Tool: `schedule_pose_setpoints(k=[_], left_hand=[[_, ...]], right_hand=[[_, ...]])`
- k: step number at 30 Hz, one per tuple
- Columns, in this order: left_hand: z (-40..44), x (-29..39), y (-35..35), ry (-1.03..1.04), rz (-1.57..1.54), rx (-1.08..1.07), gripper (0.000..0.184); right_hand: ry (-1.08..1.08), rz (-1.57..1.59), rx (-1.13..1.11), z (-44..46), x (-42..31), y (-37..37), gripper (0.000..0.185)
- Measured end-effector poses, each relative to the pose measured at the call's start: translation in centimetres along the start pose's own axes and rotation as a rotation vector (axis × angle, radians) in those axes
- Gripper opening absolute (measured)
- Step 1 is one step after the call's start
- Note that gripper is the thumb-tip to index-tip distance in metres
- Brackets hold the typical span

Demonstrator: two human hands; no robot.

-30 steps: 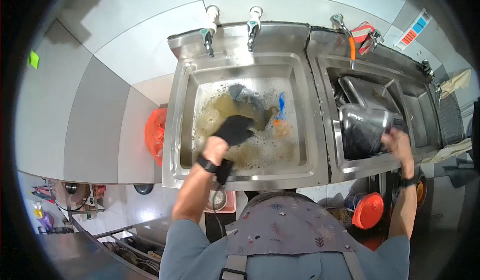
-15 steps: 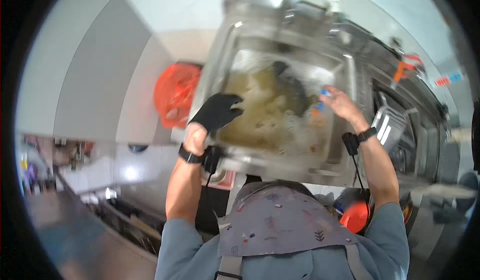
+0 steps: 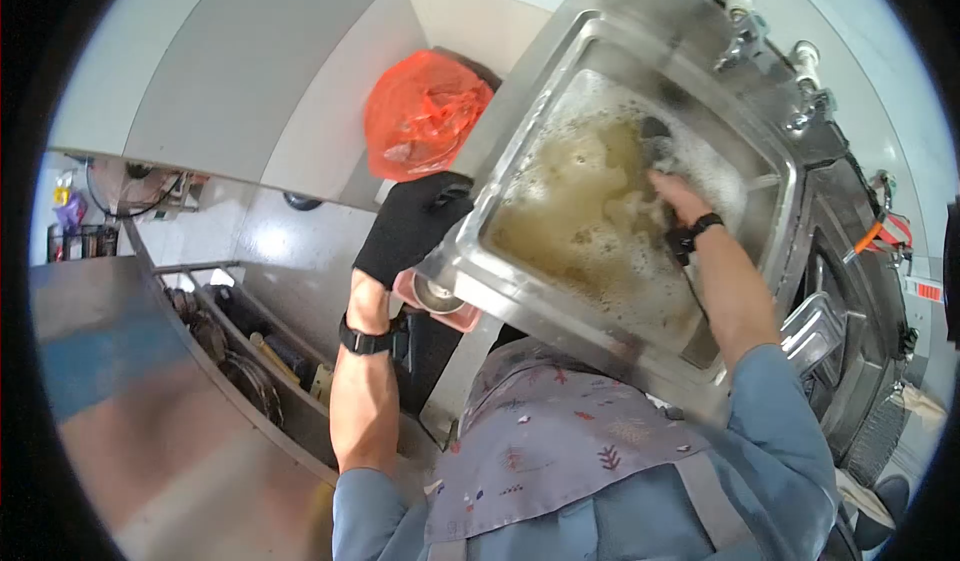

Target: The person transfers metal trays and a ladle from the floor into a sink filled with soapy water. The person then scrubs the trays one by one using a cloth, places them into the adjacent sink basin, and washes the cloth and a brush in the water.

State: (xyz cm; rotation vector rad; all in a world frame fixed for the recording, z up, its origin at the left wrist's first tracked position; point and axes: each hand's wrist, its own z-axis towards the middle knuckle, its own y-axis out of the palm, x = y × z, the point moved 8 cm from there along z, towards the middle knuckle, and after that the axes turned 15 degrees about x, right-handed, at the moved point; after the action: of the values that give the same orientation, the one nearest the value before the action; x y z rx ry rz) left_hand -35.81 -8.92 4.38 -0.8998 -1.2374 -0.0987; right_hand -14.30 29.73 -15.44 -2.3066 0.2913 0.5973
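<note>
A steel sink [image 3: 470, 261] holds cloudy, yellowish water [image 3: 570, 201] with foam on it. My right hand [image 3: 680, 199] is bare and reaches into this water, its fingertips under the surface or hidden by foam. Just beyond those fingers a dark object [image 3: 655, 131] pokes out of the water, its kind unclear. My left hand [image 3: 412, 226], in a black glove, is at the outer left side of the sink, beside the rim. Its fingers are bent and partly hidden, so any grip does not show.
A red plastic bag [image 3: 425, 116] stands left of the sink. Below the left hand is a pink container with a round metal bowl [image 3: 437, 296]. Taps [image 3: 742, 41] line the back wall. Metal containers [image 3: 815, 326] lie in the right-hand basin. Shelving [image 3: 250, 361] stands at lower left.
My left hand has moved from above the water to outside the sink's left rim. My right hand has gone into the water; the blue item at its fingers no longer shows. The view has turned.
</note>
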Motion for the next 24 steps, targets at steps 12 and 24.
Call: schedule_pose_setpoints(k=[12,24], left_hand=[[3.0,4.9,5.3,0.137,0.094,-0.037,0.027],[2.9,5.2,12.1,0.442,0.301,-0.318,0.036]], right_hand=[[-0.575,-0.446,-0.085,-4.0,-5.9,8.9,0.079],[-0.718,-0.764,-0.451,-9.5,3.6,9.8,0.075]])
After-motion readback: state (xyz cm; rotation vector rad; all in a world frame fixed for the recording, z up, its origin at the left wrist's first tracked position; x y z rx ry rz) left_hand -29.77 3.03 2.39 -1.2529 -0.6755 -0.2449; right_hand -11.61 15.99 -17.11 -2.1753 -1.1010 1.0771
